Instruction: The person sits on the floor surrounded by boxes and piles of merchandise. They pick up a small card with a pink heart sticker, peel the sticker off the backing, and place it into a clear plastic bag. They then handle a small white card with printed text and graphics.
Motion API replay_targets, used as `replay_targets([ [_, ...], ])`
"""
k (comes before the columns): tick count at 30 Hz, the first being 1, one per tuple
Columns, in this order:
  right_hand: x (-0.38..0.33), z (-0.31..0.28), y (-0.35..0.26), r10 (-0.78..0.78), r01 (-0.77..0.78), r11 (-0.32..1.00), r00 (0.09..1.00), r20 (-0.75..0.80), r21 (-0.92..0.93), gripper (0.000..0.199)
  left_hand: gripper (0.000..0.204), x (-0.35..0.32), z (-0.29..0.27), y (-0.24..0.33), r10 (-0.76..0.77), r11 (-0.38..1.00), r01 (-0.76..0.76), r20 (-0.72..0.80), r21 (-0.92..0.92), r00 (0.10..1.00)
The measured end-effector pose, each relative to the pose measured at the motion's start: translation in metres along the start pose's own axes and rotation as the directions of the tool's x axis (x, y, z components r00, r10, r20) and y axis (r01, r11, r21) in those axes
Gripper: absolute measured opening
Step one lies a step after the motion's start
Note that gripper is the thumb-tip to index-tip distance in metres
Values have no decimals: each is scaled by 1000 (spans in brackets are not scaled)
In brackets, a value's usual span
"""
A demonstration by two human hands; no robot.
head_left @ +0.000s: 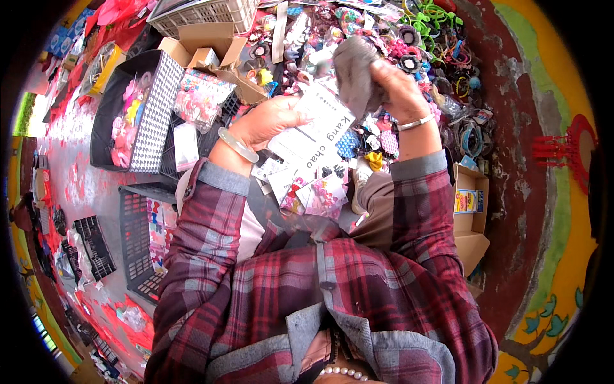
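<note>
My left hand (263, 125), with a pale bangle at the wrist, is closed on the edge of a white printed card (312, 136). To its right my right hand (401, 91), wearing a silver bracelet, grips a crumpled grey cloth (352, 72). The cloth hangs over the far right corner of the card; whether the two touch I cannot tell. Below the card, between my legs, lie small clear packets (325, 196) with pink and red bits inside. A yellow bow (374, 160) and a blue dotted piece (348, 144) lie just right of the card.
Heaped hair accessories (409, 64) spread across the far side, with green hoops (441, 19) at the top. On the left stand a houndstooth bin (155, 109), an opened carton (211, 41) and a dark plastic crate (137, 256). A cardboard box (470, 224) sits by my right elbow.
</note>
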State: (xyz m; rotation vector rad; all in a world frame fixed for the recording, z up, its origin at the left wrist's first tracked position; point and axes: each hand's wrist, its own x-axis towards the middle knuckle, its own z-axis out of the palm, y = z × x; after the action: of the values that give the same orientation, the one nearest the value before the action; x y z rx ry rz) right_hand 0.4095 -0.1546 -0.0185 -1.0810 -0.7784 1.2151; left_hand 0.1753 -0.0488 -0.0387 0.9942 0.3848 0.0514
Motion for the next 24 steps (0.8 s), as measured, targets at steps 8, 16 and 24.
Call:
replay_targets([
  [8,3,45,15,101,-42,957,976,193,-287,46,31,4,-9,-6,-66,943,47,49,331,997],
  [16,15,38,30,-82,70,995,977,-196,-70,24,32,8,-15,-9,-58,925,22,82,380,995],
  [24,9,-23,-9,29,61,968,935,-353,242,19,34,-6,-12,6,160,971,-169,-61,-168,985],
])
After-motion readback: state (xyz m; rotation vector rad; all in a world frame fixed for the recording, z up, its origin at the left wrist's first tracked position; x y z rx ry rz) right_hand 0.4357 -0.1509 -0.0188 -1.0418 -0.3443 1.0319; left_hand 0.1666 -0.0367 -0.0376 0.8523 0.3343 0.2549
